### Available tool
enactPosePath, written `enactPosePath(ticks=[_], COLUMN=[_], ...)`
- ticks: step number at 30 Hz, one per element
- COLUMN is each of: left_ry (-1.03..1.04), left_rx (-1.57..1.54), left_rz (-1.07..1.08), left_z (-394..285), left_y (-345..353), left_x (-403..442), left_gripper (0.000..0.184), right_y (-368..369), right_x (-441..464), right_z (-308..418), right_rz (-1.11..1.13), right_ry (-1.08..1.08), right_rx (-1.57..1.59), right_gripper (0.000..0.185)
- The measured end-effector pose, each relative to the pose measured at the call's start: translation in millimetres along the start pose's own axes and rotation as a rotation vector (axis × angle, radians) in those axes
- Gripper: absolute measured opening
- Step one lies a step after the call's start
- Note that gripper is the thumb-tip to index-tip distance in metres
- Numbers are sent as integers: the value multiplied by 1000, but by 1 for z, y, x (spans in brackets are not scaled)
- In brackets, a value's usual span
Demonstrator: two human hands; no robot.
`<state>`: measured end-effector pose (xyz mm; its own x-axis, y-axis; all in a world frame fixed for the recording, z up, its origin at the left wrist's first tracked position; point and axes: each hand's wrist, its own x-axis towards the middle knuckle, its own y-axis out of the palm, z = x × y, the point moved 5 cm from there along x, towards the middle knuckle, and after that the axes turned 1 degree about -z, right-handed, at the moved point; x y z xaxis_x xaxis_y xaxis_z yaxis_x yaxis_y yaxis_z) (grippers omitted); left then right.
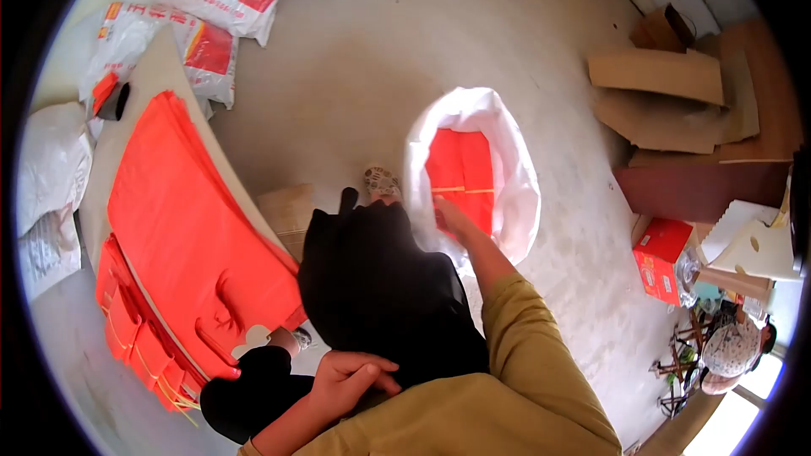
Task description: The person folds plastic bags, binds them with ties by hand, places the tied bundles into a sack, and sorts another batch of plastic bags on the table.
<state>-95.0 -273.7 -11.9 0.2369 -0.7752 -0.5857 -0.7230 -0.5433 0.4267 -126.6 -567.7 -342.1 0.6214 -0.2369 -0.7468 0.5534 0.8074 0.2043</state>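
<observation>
banded red bundles lie inside the white sack; red sheets remain on the bench, so the work looks partway. the right hand reaches in beside the bundles, fingers partly hidden, grip impossible to tell. the left hand has loosely curled, slightly parted fingers, holding nothing visible.

Open sack on the floor before me, a banded bundle inside it, my right hand in there at the bundle's near end; left hand over my lap. To my left, a table bearing a flat stack, smaller bundles along its outer side, filled sacks around the table's far end. To my right, well apart, cardboard, with a carton nearer me.
</observation>
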Motion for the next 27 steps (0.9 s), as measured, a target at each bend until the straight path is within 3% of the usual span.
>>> enactPosePath(ticks=[2, 3, 4, 7, 8, 9, 10, 12, 14, 17, 21, 23, 25, 27], left_ry=[6, 10, -19, 57, 111, 167, 280, 504, 483, 777, 954, 988, 985, 971], left_rx=[-12, -15, -84, -75, -61, -53, -34, 53, 238, -98, -590, -756, -862, -908], left_rz=[69, 79, 134, 266, 183, 113, -1, -450, -963, -1358, -1257, -1192, -1175, -1168], left_z=[4, 2, 1, -13, -22, -31, -33, -49, -58, -47, -14, -14, -20, -27], left_y=[0, -1, 1, -14, -27, -38, -60, -111, -174, -256, -347, -369, -384, -400], left_x=[0, -3, -7, -20, -33, -45, -56, -93, -148, -225, -276, -277, -274, -269], left_gripper=[27, 28, 30, 46, 43, 41, 34, 27, 20, 28, 42, 47, 53, 55], right_y=[-60, -89, -115, -137, -128, -121, -127, -109, -93, -69, -107, -90, -23, -37], right_x=[47, 72, 85, 69, 48, 26, 24, -3, -22, -31, 18, -2, -75, -62], right_z=[-55, -64, -72, -38, -15, -3, -4, 5, 11, 21, -10, 1, 41, 43], right_rz=[-184, -132, -220, -207, -246, -282, -230, -336, -400, -263, -180, -269, -347, -332], right_ry=[-69, -418, -795, -280, -194, -196, -241, -293, -319, -398, -532, -609, -658, -589], right_rx=[-197, -592, -972, -363, -430, -159, -150, -168, -146, -228, -448, -606, -856, -850], right_gripper=[54, 49, 45, 21, 19, 23, 29, 33, 33, 33, 34, 32, 33, 36])
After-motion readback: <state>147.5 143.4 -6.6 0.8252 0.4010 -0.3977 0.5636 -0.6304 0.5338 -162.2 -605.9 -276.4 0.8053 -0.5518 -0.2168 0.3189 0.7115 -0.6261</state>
